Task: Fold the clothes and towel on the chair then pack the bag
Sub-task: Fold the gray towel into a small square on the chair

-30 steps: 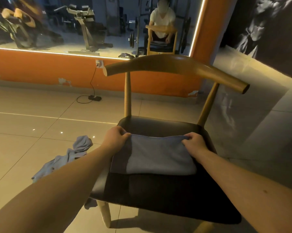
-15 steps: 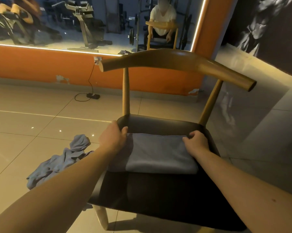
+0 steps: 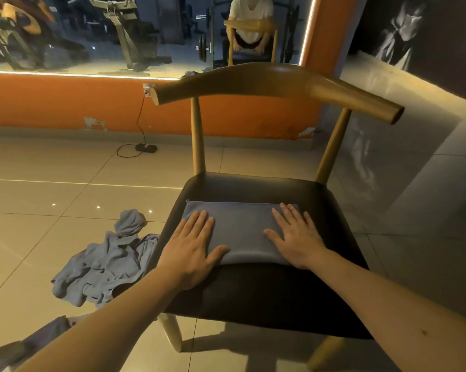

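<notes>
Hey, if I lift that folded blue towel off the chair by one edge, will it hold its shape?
Probably not: the towel lies soft and flat under the left hand and right hand, so it would likely sag and unfold. It looks thin, so probably light. On the smooth seat it may slide when pushed.

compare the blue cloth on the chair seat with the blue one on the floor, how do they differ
The folded towel is a flat, neat rectangle; the floor garment is a crumpled heap. The towel lies on the chair seat; the garment lies on the tiles left of the chair. The left hand and right hand press flat on the towel; nothing touches the garment. Both are a similar grey-blue.
</notes>
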{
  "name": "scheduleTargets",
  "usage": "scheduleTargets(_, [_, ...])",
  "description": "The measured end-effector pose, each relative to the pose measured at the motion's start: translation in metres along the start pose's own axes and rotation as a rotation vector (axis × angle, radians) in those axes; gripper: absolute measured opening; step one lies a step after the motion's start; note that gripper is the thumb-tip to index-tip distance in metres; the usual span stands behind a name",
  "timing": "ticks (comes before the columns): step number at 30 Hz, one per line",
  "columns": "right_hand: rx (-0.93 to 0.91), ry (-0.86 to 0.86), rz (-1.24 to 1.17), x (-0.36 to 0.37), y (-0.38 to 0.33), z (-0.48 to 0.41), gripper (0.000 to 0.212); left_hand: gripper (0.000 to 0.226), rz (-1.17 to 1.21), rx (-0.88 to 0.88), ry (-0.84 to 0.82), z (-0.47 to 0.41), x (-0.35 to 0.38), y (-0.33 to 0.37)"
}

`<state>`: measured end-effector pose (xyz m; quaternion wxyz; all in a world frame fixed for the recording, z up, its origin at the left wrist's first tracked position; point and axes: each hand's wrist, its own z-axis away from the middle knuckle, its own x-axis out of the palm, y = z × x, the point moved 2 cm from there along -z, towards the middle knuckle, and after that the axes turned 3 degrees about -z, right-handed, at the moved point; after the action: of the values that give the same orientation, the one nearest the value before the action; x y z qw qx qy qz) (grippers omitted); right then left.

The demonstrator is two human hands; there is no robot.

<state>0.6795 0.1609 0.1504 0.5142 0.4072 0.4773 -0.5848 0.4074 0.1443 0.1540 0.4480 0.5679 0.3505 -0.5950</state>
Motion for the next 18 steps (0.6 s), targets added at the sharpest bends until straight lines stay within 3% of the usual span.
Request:
scheduleTargets(7, [0.013, 0.013, -0.035, 0.000, -0.003, -0.005, 0.073, 0.081, -0.098, -0.024, -0.112, -0.010, -0.013, 0.008])
scheduleTargets(11, [-0.020, 0.146, -0.163, -0.019, -0.001, -0.017, 0.060, 0.066, 0.030, 0.022, -0.005, -0.014, -0.031, 0.060])
scheduleTargets(14, [-0.040, 0.110, -0.229, -0.025, 0.006, -0.029, 0.053, 0.074, 0.116, 0.104, 0.016, -0.011, -0.021, 0.107])
scheduleTargets(18, [-0.012, 0.127, -0.208, -0.029, 0.010, -0.036, 0.047, 0.082, 0.027, 0.156, -0.019, -0.005, 0.012, 0.126])
